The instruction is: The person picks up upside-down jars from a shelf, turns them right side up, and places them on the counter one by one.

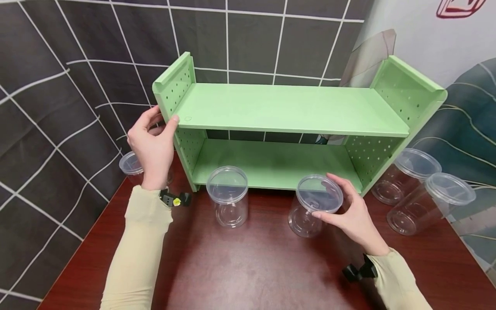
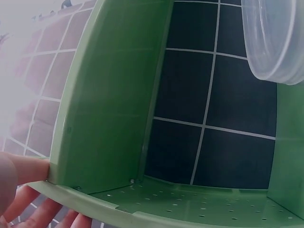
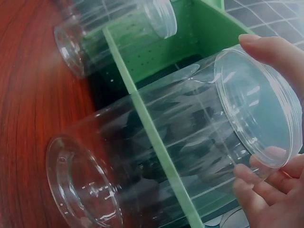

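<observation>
A two-tier light green shelf (image 1: 294,110) with perforated side panels stands at the back of the table. In the head view my left hand (image 1: 153,144) grips its left side panel at the upper board, thumb on the front edge. The left wrist view shows the fingers (image 2: 28,204) wrapped behind the panel's edge. My right hand (image 1: 352,217) holds a clear plastic jar (image 1: 304,219) near its lid, thumb on one side and fingers on the other. The right wrist view shows this jar (image 3: 156,142) in front of the shelf's edge. Left of it stands another lidded clear jar (image 1: 228,185).
Two more clear jars, a rear one (image 1: 416,163) and a front one (image 1: 451,189), stand right of the shelf. Another jar (image 1: 129,163) is partly hidden behind my left wrist. A dark tiled-pattern backdrop (image 1: 252,41) hangs behind the reddish-brown table (image 1: 248,271).
</observation>
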Demonstrator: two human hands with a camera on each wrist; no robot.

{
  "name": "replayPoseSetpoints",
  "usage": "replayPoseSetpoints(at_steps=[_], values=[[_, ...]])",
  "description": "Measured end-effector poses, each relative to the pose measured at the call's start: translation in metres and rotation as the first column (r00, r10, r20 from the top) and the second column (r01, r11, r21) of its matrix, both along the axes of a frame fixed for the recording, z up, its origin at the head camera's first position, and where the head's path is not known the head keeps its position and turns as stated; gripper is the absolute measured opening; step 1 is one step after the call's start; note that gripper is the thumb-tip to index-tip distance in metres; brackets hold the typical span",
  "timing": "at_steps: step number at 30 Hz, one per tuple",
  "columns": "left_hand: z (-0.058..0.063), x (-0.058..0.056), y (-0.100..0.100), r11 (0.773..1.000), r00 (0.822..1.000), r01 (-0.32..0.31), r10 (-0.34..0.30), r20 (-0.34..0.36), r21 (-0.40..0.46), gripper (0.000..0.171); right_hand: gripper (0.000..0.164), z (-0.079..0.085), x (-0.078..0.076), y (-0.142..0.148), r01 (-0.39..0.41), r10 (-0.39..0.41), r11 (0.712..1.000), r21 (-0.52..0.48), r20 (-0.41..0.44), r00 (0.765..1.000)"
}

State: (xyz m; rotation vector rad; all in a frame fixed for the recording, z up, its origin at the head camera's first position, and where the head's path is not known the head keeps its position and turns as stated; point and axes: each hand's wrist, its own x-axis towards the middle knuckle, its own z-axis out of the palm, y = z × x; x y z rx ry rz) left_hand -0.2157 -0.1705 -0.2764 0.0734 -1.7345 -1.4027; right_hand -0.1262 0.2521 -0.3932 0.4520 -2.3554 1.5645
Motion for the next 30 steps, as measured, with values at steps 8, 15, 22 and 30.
replayPoseSetpoints(at_steps=[8,15,22,30], values=[[-0.001,0.0,0.0,1.0,1.0,0.001,-0.001,-0.007,-0.004,0.031,0.094,0.0,-0.009,-0.001,-0.025,0.027,0.998,-0.056,0.019,0.999],[-0.001,0.0,-0.001,1.0,1.0,0.001,-0.001,-0.004,-0.002,0.03,0.1,0.002,-0.009,0.004,-0.037,0.037,0.998,-0.055,0.002,0.999],[-0.004,0.004,-0.003,1.0,1.0,0.016,-0.016,-0.004,0.002,0.033,0.088,0.02,0.0,0.021,-0.114,0.095,0.982,-0.15,-0.132,0.987],[-0.009,0.018,-0.015,0.992,0.992,0.124,-0.123,0.042,-0.029,0.049,0.083,0.056,0.03,0.051,0.144,-0.126,0.987,0.074,-0.212,0.969]])
